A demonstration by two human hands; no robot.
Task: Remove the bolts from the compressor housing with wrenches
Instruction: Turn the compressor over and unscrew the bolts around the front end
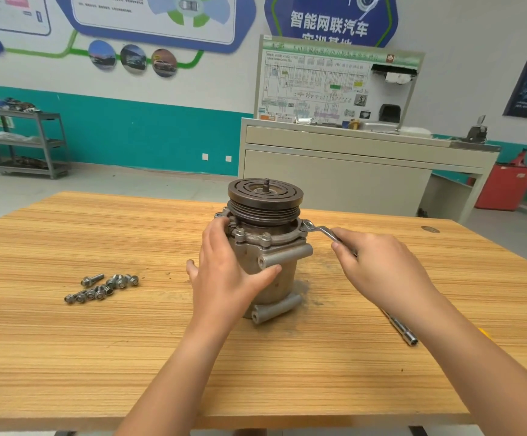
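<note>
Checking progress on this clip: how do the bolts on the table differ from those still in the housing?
Loose bolts lie on their sides, clustered on the table; seated bolts stand upright in the housing flange. Loose bolts show their shanks; seated bolts show only heads. The wrench in the right hand sits on one seated bolt; nothing touches the loose bolts. Both are silvery metal.

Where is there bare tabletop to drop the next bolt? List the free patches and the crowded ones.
Free: the wide strip of table between the loose bolts and the near edge, and the far-left corner behind them. Crowded: around the compressor, gripped by the left hand, with the right hand on the wrench; a steel bar lies under the right forearm.
</note>
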